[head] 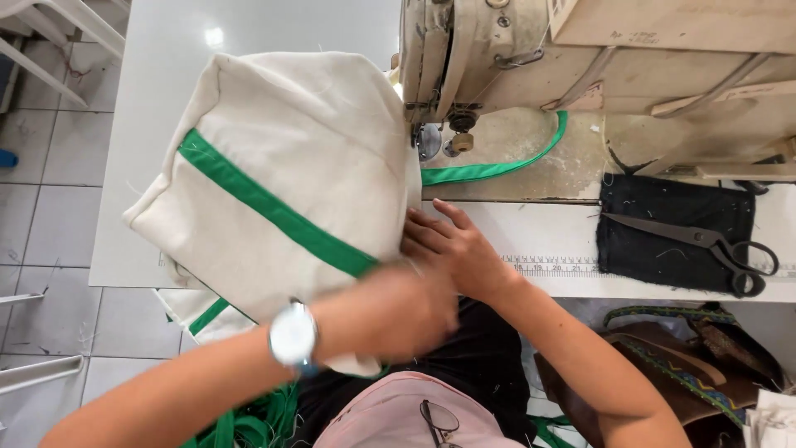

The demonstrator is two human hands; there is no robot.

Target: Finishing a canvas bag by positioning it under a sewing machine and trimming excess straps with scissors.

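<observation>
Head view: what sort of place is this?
Most likely a sewing workshop. An industrial sewing machine stands on a white table, both hands work a cream bag with green trim at the needle, and large scissors lie on a dark cloth.
</observation>
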